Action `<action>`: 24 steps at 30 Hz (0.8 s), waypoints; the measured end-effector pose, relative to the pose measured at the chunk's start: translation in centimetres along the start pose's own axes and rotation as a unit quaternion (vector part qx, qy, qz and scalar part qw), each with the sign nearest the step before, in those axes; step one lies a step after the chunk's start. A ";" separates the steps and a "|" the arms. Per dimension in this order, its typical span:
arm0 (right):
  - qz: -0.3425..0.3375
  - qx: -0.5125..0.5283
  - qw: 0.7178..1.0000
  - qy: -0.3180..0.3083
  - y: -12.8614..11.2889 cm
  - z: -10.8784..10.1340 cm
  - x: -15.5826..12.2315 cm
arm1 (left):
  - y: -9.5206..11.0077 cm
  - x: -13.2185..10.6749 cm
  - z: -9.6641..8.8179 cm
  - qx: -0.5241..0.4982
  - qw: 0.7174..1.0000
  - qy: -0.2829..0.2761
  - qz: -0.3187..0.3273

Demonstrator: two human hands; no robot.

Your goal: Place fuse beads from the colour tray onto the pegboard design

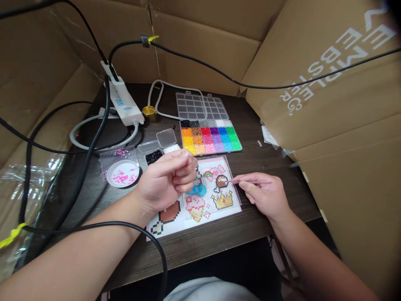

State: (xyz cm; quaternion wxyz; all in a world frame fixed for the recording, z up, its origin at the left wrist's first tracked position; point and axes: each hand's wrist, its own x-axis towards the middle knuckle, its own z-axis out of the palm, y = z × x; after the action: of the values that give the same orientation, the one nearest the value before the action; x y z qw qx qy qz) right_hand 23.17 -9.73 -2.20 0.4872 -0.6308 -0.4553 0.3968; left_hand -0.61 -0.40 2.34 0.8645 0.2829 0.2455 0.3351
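My right hand (266,194) grips slim pink tweezers (247,182). Their tip reaches a small brown bead figure (222,181) with a black outline and a few white spots. The figure is one of several bead designs on a clear pegboard over a printed pattern sheet (206,220); a yellow crown (223,200) lies just below it. Above the sheet's left part, my left hand (171,179) is curled closed and covers some designs. Whatever it may hold is hidden by the fingers.
Behind the sheet stands an open bead box (213,138) of many colours. To the left are small boxes of black beads (153,156) and white beads (171,149), a white dish (123,174) of pink beads, and a power strip (125,102). Black cables (150,236) cross over my left forearm. Cardboard walls (200,46) surround the table.
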 end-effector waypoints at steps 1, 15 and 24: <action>0.001 -0.001 1.000 0.001 0.0 0.0 0.0 | 0.0 0.0 0.0 0.000 1.000 0.000 -0.001; -0.008 0.000 1.000 -0.003 0.4 -0.3 0.0 | 0.0 0.0 0.0 0.002 1.000 0.001 -0.001; -0.006 -0.002 1.000 -0.001 0.4 -0.2 -0.1 | 0.0 -0.1 0.0 0.008 1.000 -0.004 -0.003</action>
State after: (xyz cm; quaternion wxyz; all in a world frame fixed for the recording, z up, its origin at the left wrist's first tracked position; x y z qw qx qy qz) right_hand 23.38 -9.88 -2.55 0.4875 -0.6288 -0.4606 0.3935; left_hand -0.65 -0.46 2.33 0.8641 0.2907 0.2453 0.3295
